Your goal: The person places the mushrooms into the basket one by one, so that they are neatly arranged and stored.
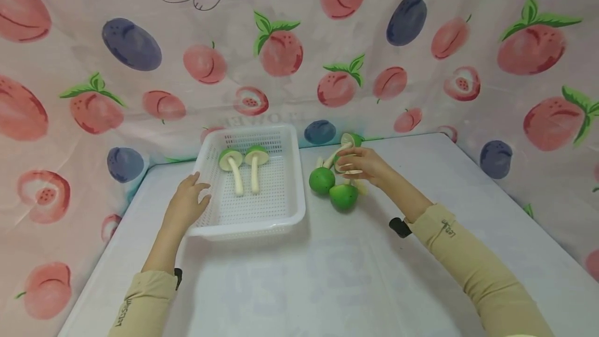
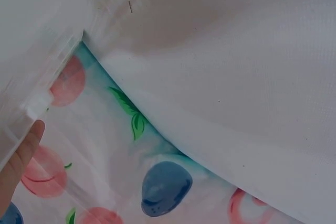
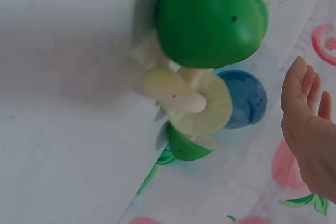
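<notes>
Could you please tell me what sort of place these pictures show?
Probably an indoor tabletop set up for handling things, though the room beyond is hidden. A white table stands before a fruit-print cloth, and on it are a basket and green-capped mushrooms.

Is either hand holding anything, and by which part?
The right hand holds nothing; the left hand is at the basket's rim, but whether it grips it cannot be told.
</notes>
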Available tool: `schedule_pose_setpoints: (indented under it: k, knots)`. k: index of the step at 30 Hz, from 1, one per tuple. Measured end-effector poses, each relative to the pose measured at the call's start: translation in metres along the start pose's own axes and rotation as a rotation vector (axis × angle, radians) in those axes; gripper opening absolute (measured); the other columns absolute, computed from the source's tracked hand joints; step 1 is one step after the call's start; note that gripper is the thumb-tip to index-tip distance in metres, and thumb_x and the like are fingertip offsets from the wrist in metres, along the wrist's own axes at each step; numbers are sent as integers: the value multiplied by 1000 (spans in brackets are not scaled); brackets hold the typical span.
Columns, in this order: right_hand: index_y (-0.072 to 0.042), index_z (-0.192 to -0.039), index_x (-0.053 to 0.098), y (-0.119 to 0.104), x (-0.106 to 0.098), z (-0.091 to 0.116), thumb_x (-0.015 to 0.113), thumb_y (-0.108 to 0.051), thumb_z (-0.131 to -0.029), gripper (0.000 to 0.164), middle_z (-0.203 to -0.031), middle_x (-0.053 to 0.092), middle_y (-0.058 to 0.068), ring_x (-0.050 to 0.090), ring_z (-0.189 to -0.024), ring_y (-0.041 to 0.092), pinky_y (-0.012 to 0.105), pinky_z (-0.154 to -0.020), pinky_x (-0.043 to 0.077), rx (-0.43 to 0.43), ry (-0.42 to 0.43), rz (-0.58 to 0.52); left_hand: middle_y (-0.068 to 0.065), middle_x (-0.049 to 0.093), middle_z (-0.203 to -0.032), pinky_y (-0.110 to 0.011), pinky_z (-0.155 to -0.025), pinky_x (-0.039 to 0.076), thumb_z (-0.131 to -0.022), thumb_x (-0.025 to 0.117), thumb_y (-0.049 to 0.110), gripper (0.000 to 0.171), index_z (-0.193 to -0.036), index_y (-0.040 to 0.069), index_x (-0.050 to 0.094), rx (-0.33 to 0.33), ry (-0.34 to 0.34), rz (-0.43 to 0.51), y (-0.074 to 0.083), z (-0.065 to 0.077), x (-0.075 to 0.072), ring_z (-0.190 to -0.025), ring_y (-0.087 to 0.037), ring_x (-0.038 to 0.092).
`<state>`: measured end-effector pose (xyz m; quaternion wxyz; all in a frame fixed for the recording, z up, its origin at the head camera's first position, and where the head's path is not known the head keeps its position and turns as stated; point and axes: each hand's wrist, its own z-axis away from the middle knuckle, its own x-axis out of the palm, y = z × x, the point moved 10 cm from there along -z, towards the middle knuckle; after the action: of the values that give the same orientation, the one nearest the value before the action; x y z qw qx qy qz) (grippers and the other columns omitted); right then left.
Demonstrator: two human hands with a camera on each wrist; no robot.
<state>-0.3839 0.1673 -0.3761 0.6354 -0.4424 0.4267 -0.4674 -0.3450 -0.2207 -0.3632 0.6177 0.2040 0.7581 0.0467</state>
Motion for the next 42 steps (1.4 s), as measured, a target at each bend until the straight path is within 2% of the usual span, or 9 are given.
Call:
schedule_pose_setpoints:
  k: [6,13,20,29,35,42]
  knots:
    - [3,-135,43,10,-11,-7,55,-13,-94,46,-104,64,3,64,-94,15,39,-96,52,-2,23,4,-35,33,-143,-66,-104,31,-88,59,8,33,-115,-10,60,4,5,0,-1,2,-1,-132,-53,28]
    - [5,-138,40,16,-22,-13,52,-12,-95,48,-84,64,-9,64,-92,16,46,-101,47,10,46,28,-35,33,-142,-66,-103,32,-88,60,8,33,-115,-10,60,7,7,6,-2,3,-1,-132,-54,28]
    - [4,-138,39,22,-31,-23,50,-13,-96,46,-106,60,7,62,-92,18,40,-96,51,41,78,53,-36,33,-142,-66,-104,30,-88,59,8,33,-116,-10,59,0,8,3,-2,4,-3,-132,-54,28]
    - [5,-138,40,39,-47,-34,50,-11,-95,47,-85,62,-4,63,-81,11,32,-87,55,58,110,65,-33,33,-144,-64,-107,29,-89,58,9,33,-117,-9,59,5,1,-4,3,-1,-1,-134,-50,28]
    - [5,-137,40,50,-57,-41,49,-11,-95,46,-90,61,0,61,-84,13,38,-97,50,101,150,56,-33,34,-143,-64,-106,30,-88,59,8,33,-117,-9,59,3,0,-1,6,-3,-1,-134,-51,28]
    - [6,-138,37,59,-55,-50,49,-11,-95,47,-97,57,6,59,-86,16,39,-99,49,154,146,81,-34,33,-143,-64,-106,30,-88,59,8,33,-117,-9,59,-10,0,-1,2,1,-2,-133,-51,28]
